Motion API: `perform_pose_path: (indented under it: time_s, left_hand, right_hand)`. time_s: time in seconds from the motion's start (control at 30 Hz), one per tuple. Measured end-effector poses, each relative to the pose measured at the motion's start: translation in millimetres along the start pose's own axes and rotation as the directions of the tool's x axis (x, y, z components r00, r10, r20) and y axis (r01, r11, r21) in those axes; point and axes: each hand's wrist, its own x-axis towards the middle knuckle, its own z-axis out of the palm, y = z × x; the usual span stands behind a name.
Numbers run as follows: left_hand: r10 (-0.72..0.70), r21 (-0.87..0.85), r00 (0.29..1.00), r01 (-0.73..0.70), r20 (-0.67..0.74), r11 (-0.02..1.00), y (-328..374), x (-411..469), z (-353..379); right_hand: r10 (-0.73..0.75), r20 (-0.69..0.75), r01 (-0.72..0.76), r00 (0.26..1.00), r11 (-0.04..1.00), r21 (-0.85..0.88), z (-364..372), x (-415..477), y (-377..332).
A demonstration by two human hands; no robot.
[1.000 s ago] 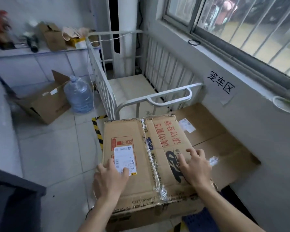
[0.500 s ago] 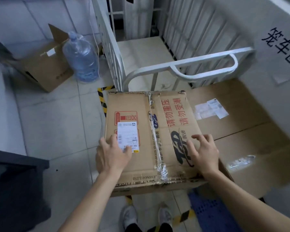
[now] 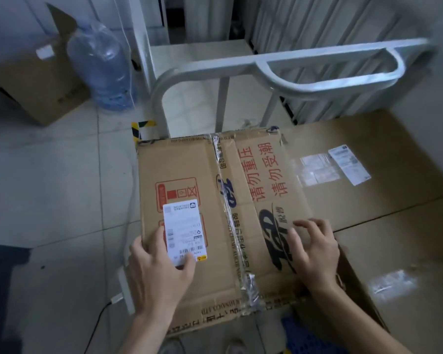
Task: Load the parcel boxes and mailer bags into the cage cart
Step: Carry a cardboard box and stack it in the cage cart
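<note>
Left hand [image 3: 161, 274], right hand [image 3: 315, 254] — atop box [image 3: 187, 162]

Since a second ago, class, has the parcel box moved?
No. The parcel box still has its far edge at the cart handle posts, its right edge beside the label on the flat carton.

Parcel box [image 3: 215, 213]: brown cardboard, taped centre seam, red/black print, white label near-left on top; flat, just before cage cart [image 3: 317, 72] handle rail. Larger plain box [image 3: 384, 213] abuts its rt side.
</note>
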Motion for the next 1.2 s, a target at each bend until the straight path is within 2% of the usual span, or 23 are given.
perform_pose_path:
  time_s: [0.27, 0.37, 0.47, 0.57, 0.63, 0.67, 0.73, 0.8, 0.9, 1.1, 1.2]
  left_hand:
    - [-0.066, 0.125, 0.994, 0.055, 0.085, 0.991, 13.3, -3.5, 17.0]
    - [-0.097, 0.204, 0.983, 0.064, 0.155, 0.977, 17.3, 0.8, 14.0]
    - [-0.167, 0.288, 0.938, 0.077, 0.305, 0.955, 21.1, 5.4, 4.7]
    - [-0.213, 0.408, 0.866, 0.011, 0.453, 0.913, 33.1, 6.2, -15.7]
    - [-0.221, 0.448, 0.842, -0.026, 0.491, 0.894, 45.6, 4.1, -44.0]
    - [-0.215, 0.441, 0.845, -0.028, 0.490, 0.897, 53.3, 4.6, -61.2]
    - [-0.189, 0.392, 0.862, -0.013, 0.471, 0.920, 68.9, 6.8, -100.1]
    - [-0.161, 0.357, 0.871, -0.018, 0.465, 0.934, 88.1, 10.1, -143.9]
    - [-0.136, 0.387, 0.888, -0.050, 0.439, 0.921, 117.2, 14.8, -207.2]
    - [-0.165, 0.464, 0.918, -0.023, 0.361, 0.886, 158.7, 1.8, -317.5]
    - [-0.158, 0.463, 0.930, -0.014, 0.332, 0.886, 169.2, -10.8, -362.2]
  right_hand:
    - [-0.057, 0.059, 0.059, 0.997, 0.998, -0.019, 1.3, 9.0, 18.0]
    - [-0.068, 0.220, 0.093, 0.973, 0.990, -0.107, -6.6, 13.6, 18.7]
    - [-0.007, 0.441, 0.130, 0.897, 0.960, -0.248, -19.2, 20.8, 14.2]
    - [0.130, 0.633, 0.198, 0.763, 0.885, -0.422, -38.6, 36.3, -3.7]
    - [0.204, 0.702, 0.194, 0.683, 0.875, -0.443, -59.6, 42.2, -22.8]
    - [0.225, 0.708, 0.181, 0.669, 0.875, -0.449, -71.9, 42.5, -33.3]
    - [0.227, 0.698, 0.185, 0.679, 0.867, -0.462, -99.0, 38.4, -59.3]
    - [0.143, 0.676, 0.254, 0.723, 0.855, -0.453, -126.6, 32.9, -89.9]
    - [-0.015, 0.620, 0.341, 0.785, 0.845, -0.412, -168.3, 31.7, -134.8]
    - [-0.122, 0.546, 0.385, 0.829, 0.832, -0.400, -247.8, 34.4, -199.1]
    - [-0.185, 0.494, 0.383, 0.849, 0.860, -0.336, -278.0, 29.2, -211.7]
